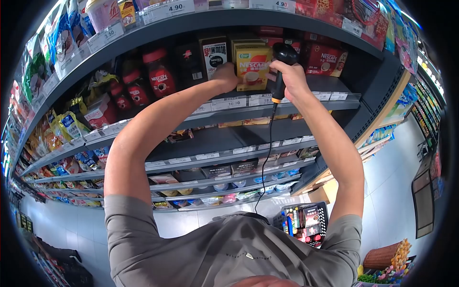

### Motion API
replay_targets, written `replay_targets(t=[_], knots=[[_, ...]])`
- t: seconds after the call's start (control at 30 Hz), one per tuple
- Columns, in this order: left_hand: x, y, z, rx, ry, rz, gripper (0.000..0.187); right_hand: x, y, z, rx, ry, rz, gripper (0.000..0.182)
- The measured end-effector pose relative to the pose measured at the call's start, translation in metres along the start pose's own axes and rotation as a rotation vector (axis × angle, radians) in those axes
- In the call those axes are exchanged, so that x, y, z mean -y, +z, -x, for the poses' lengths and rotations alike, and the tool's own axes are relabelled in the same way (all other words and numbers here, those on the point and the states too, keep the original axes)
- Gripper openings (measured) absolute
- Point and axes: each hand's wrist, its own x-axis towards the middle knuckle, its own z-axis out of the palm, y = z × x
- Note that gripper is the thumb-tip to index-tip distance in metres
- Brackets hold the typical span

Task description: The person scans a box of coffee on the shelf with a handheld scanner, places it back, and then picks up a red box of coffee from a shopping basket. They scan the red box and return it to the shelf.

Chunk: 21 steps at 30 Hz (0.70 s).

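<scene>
My right hand (pixel 291 79) is wrapped round a black handheld barcode scanner (pixel 283 53), its head up and its orange-ringed handle end pointing down. From that end a dark cable (pixel 269 143) runs down toward my body. A yellow Nescafé coffee box (pixel 252 69) stands upright at the shelf front, just left of the scanner. My left hand (pixel 225 77) grips the box's left edge, its fingers mostly hidden. Behind my left hand is a white-and-black coffee box (pixel 214 55), and more yellow boxes (pixel 246 42) sit behind the front one.
Red-lidded coffee jars (pixel 160 76) line the shelf to the left; a red Nescafé box (pixel 326 60) is at the right. Price tags (pixel 228 103) run along the shelf edge. Below stands a basket (pixel 325 213) of packaged goods on the floor. An upper shelf edge (pixel 215 19) overhangs my hands.
</scene>
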Motion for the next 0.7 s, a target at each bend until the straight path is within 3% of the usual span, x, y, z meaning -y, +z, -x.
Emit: replay_targets(t=[0.3,0.37,0.7], knots=[[-0.01,-0.002,0.005,-0.038,-0.004,-0.083,0.046,-0.005,0.0,-0.007,-0.057,0.017,0.014,0.016],[-0.01,-0.001,0.005,-0.109,0.056,-0.089,0.053,-0.007,-0.001,-0.008,-0.036,0.007,0.012,0.02],[-0.028,-0.007,0.013,-0.078,-0.002,-0.183,0.063,-0.006,0.0,-0.009,-0.034,0.026,0.022,0.022]])
